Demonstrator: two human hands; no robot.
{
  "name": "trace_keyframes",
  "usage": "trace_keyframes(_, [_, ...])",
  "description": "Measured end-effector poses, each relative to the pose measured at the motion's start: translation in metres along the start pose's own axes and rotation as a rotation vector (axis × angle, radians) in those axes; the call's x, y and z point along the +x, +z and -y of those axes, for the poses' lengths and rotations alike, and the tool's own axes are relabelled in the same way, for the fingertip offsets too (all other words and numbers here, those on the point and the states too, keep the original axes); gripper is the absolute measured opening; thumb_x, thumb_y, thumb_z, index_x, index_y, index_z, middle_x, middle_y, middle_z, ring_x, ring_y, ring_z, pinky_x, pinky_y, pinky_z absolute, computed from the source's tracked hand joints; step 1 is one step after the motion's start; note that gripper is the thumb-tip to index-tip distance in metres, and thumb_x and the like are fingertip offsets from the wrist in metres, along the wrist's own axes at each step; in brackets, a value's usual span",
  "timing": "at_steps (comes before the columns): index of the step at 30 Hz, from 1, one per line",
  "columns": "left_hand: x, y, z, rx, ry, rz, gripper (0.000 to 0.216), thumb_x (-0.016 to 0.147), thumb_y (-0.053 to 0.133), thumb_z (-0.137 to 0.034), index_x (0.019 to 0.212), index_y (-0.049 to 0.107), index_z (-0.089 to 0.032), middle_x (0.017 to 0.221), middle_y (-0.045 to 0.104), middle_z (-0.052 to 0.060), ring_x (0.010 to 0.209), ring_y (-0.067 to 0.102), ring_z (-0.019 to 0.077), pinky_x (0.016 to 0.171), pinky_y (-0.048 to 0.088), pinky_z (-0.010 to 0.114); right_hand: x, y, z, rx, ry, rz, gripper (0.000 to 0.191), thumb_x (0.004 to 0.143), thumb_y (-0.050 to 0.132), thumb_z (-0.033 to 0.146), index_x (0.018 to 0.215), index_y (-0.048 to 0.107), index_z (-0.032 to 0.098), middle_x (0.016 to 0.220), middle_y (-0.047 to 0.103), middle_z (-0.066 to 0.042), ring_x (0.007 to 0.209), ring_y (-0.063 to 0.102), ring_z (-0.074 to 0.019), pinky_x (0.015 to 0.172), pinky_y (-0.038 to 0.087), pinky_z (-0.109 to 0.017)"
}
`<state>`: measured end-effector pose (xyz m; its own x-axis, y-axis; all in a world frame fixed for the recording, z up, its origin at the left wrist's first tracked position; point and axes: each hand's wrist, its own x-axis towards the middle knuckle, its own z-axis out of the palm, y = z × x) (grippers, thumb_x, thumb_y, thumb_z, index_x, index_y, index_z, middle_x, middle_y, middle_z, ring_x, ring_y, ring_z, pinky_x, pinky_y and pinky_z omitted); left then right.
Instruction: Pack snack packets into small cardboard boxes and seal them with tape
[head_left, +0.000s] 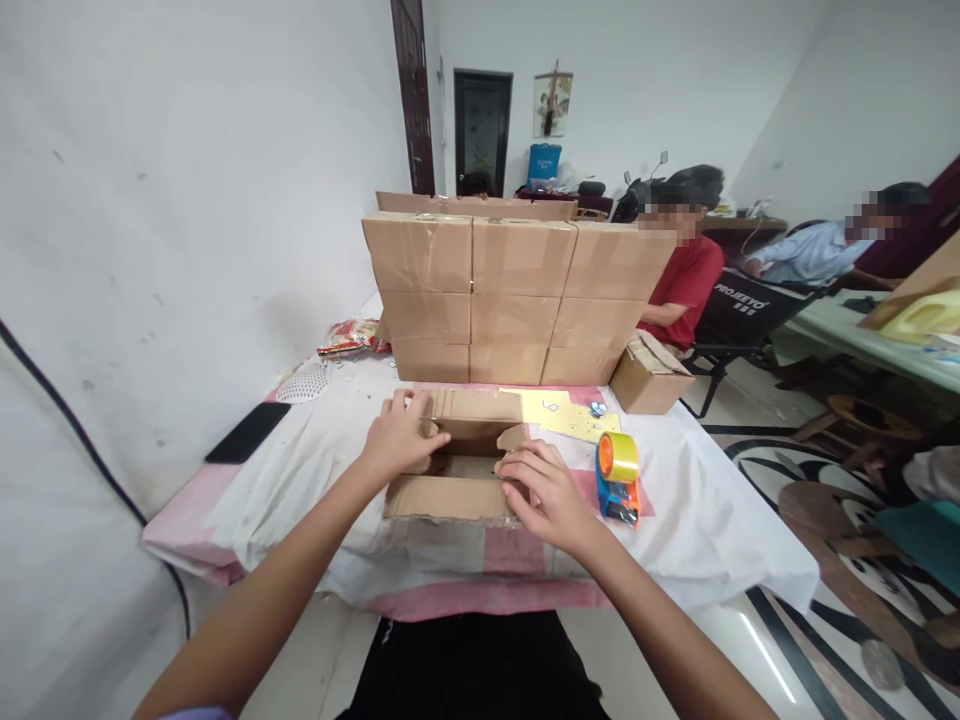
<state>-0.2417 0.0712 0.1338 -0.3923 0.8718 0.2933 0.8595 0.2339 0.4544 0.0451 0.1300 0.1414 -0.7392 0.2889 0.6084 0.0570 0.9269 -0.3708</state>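
Note:
An opened cardboard box (450,497) lies in front of me on the cloth, its long flaps folded outward and its inside showing. My left hand (395,437) grips the box's left end, the thumb reaching over the short flap. At the right end, my right hand (546,490) has its fingers bent round the other short flap. Both hands are closed on the cardboard. To the right of my right hand stands a tape dispenser (619,500) with a roll of yellow tape (621,457) on or against it.
A wall of stacked closed cartons (517,300) rises behind the box. Another small carton (651,375) sits at the table's right edge. A black phone (247,433), a white perforated piece (304,383) and red packets (352,337) lie left. Two people sit beyond, right.

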Motion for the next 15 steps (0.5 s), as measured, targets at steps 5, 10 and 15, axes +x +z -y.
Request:
trace_keyframes(5, [-0.01,-0.006,0.002,-0.162,-0.061,0.212,0.07,0.073,0.061,-0.026,0.142,0.052,-0.024,0.144,0.054,0.015,0.119,0.064,0.035,0.099,0.05,0.046,0.007,-0.007,-0.014,-0.047,0.03,0.367,0.036,0.099,0.058,0.045,0.127,0.067,0.024,0.118,0.074,-0.01,0.141,0.039,-0.0391,0.114,0.022,-0.062])
trace_keyframes(10, [0.004,-0.028,0.039,-0.606,-0.28,0.337,0.062,0.075,0.05,-0.032,0.136,0.058,-0.026,0.122,0.07,0.006,0.105,0.069,0.0277,0.071,0.056,0.034,0.011,0.002,-0.025,-0.024,0.008,0.391,0.054,0.096,0.046,0.069,0.109,0.07,0.022,0.1,0.067,-0.011,0.122,0.046,-0.038,0.107,0.029,-0.061])
trace_keyframes(15, [-0.004,-0.014,0.082,-1.032,-0.433,0.51,0.071,0.067,0.071,-0.033,0.137,0.061,-0.027,0.126,0.072,0.007,0.107,0.07,0.0282,0.073,0.056,0.032,-0.002,0.022,-0.041,0.186,0.021,0.01,0.057,0.095,0.031,0.077,0.102,0.052,0.024,0.101,0.058,-0.009,0.102,0.051,-0.0306,0.09,0.044,-0.052])
